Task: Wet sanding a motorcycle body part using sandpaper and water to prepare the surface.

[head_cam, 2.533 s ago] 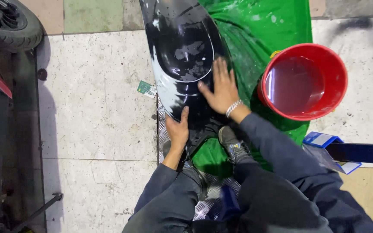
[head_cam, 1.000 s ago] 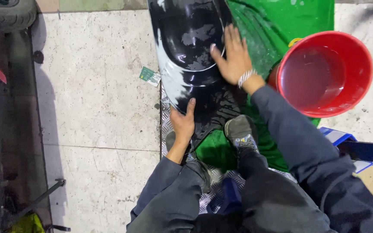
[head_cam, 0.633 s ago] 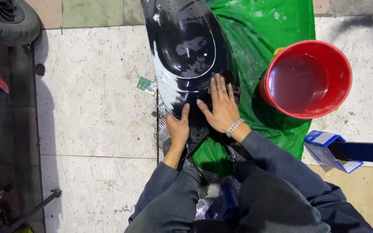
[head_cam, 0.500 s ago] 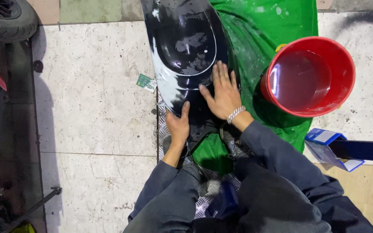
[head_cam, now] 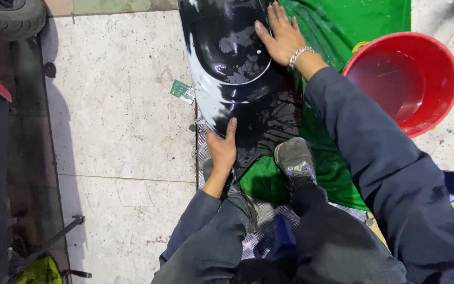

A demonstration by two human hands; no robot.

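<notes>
A glossy black body panel (head_cam: 232,63), wet and streaked with grey-white along its left edge, lies on a green sheet (head_cam: 342,31). My left hand (head_cam: 222,148) grips the panel's near left edge, thumb on top. My right hand (head_cam: 282,37), with a metal bracelet at the wrist, presses flat with fingers spread on the panel's far right side. My grey shoe (head_cam: 295,155) rests on the panel's near end.
A red bucket (head_cam: 450,73) stands to the right on the green sheet's edge. A small green and white label (head_cam: 183,91) lies on the stone floor at the left. A tyre (head_cam: 6,18) is at the top left. Ridged metal plate (head_cam: 208,173) lies under my feet.
My right hand has slid from the panel's near middle up to its far right side. The left hand keeps its hold on the near edge.
</notes>
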